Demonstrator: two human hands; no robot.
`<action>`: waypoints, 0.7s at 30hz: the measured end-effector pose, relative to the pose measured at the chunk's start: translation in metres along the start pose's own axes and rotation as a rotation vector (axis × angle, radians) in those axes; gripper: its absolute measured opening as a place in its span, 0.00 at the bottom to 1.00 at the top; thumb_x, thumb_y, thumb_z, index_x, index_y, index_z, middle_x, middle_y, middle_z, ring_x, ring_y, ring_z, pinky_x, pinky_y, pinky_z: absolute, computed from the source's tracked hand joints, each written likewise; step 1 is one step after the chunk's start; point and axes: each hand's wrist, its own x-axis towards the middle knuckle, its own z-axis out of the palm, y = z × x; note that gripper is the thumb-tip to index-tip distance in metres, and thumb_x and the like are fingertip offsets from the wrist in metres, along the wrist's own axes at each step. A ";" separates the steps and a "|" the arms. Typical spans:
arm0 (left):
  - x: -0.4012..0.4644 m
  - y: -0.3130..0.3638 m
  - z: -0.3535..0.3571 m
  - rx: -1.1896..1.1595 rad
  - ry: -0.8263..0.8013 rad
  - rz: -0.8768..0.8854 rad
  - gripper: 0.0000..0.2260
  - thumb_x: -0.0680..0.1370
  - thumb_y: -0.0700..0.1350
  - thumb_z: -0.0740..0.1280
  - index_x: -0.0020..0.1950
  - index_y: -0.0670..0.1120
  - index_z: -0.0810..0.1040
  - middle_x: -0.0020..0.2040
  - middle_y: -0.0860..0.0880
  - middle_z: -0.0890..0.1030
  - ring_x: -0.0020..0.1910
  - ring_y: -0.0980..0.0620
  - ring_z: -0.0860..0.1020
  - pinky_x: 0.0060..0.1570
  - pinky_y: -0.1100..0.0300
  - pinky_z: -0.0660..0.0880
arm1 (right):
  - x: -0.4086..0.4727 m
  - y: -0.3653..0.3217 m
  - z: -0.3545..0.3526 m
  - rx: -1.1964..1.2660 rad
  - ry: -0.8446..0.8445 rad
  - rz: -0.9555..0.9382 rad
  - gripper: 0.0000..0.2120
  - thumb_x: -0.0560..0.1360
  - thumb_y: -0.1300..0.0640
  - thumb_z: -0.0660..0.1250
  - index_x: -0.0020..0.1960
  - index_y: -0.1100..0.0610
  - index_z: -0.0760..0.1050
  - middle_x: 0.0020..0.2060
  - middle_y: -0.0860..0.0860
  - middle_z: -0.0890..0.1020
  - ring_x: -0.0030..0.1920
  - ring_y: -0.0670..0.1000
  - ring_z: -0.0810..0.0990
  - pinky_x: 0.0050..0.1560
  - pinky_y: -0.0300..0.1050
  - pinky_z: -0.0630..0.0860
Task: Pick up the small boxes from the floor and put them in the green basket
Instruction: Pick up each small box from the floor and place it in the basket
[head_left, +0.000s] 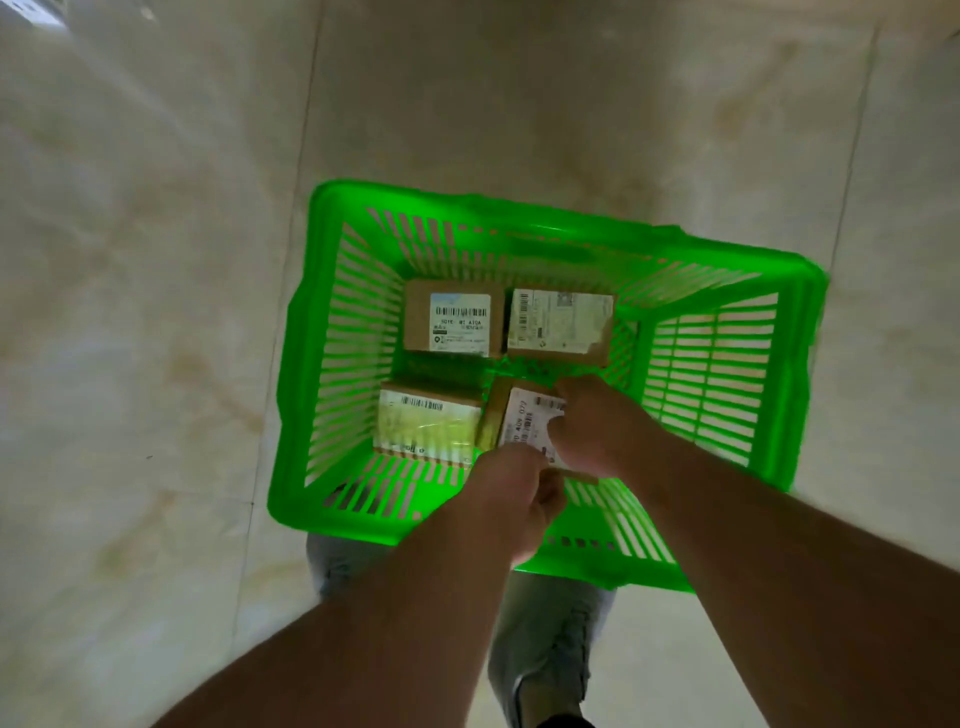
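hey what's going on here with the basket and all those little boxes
A person is leaning over a green basket on the tiled floor, lowering a small labelled box into its near right corner with both hands: left hand at the near edge, right hand on the right side. Three more boxes already lie inside: two at the far end and one near left. No boxes show on the visible floor.

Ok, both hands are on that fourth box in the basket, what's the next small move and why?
Probably lower it flat and let go. The left hand and right hand hold the fourth box tilted over the near-right corner of the green basket; three boxes already fill the other corners, leaving that spot open.
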 end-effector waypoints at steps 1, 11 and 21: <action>0.005 0.000 0.000 -0.007 -0.010 -0.021 0.14 0.78 0.29 0.56 0.51 0.42 0.78 0.39 0.42 0.75 0.38 0.47 0.70 0.39 0.55 0.70 | 0.005 0.001 0.003 -0.009 -0.005 0.014 0.15 0.75 0.58 0.61 0.60 0.59 0.76 0.58 0.59 0.81 0.52 0.59 0.82 0.47 0.48 0.81; 0.023 0.009 -0.006 -0.032 0.008 -0.097 0.15 0.78 0.31 0.56 0.51 0.46 0.79 0.43 0.43 0.76 0.47 0.45 0.69 0.48 0.52 0.71 | 0.026 -0.005 0.016 -0.044 -0.074 -0.011 0.10 0.76 0.57 0.61 0.55 0.55 0.76 0.57 0.57 0.83 0.47 0.55 0.81 0.37 0.41 0.73; -0.013 0.014 0.005 0.143 0.094 -0.021 0.13 0.77 0.30 0.55 0.54 0.40 0.76 0.41 0.43 0.74 0.40 0.48 0.72 0.47 0.54 0.76 | 0.003 0.014 0.010 0.330 0.016 0.064 0.22 0.81 0.59 0.58 0.74 0.55 0.70 0.70 0.59 0.76 0.66 0.60 0.77 0.61 0.46 0.75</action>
